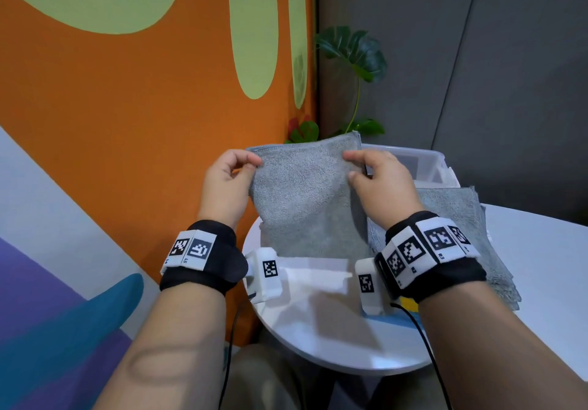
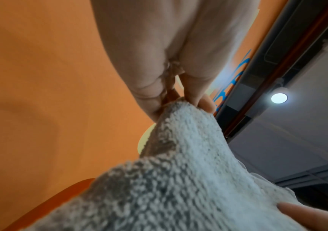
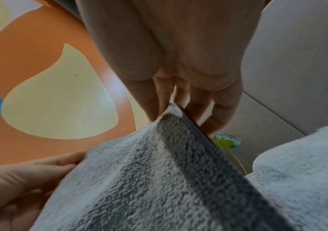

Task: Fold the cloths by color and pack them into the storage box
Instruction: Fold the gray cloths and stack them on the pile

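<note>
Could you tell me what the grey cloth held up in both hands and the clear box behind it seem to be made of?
The grey looped-pile cloth looks like soft microfibre or terry: fuzzy nap, stitched hem, limp drape. The translucent storage box appears to be glossy moulded plastic, judging by its see-through walls.

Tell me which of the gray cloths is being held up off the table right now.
The left one, the gray cloth pinched by both hands; the gray pile lies flat on the table to its right.

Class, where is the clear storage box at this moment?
In the head view, the storage box sits at the table's far right, behind the right hand and the held grey cloth, beside the plant.
</note>
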Demonstrator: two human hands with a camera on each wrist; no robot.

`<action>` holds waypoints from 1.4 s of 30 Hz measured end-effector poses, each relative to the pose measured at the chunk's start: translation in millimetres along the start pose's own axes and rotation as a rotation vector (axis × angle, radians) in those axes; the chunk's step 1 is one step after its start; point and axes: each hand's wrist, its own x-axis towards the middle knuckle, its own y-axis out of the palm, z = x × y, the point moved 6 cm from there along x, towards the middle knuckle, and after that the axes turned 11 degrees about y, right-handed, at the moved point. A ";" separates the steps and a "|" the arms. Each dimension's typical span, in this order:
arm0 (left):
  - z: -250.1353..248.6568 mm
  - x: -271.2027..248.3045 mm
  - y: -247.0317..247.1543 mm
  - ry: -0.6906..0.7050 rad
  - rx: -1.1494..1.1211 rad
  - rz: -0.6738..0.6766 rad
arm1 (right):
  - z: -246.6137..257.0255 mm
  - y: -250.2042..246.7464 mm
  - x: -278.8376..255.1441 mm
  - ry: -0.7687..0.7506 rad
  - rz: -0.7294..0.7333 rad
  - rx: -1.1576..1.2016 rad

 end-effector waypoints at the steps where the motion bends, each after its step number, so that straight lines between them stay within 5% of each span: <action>1: -1.7 1.0 0.8 0.008 -0.011 0.015 | 2.0 1.9 -0.8 -0.029 0.032 -0.034; 9: -12.2 -1.6 6.7 0.120 0.317 0.342 | 1.8 9.0 -0.2 -0.045 0.097 -0.086; 14: -1.8 -0.5 -7.0 0.046 0.230 0.089 | -0.8 6.9 2.7 -0.021 0.065 -0.076; 16: 0.2 -0.3 -6.6 0.054 0.257 0.087 | -0.4 7.4 2.5 -0.024 0.065 -0.072; 27: 4.7 -18.5 25.9 -0.003 0.455 0.575 | -14.0 -14.3 0.0 0.100 -0.021 -0.088; 42: -17.7 -54.5 149.8 -0.270 -0.056 0.652 | -64.7 -117.2 -6.3 0.268 -0.341 -0.211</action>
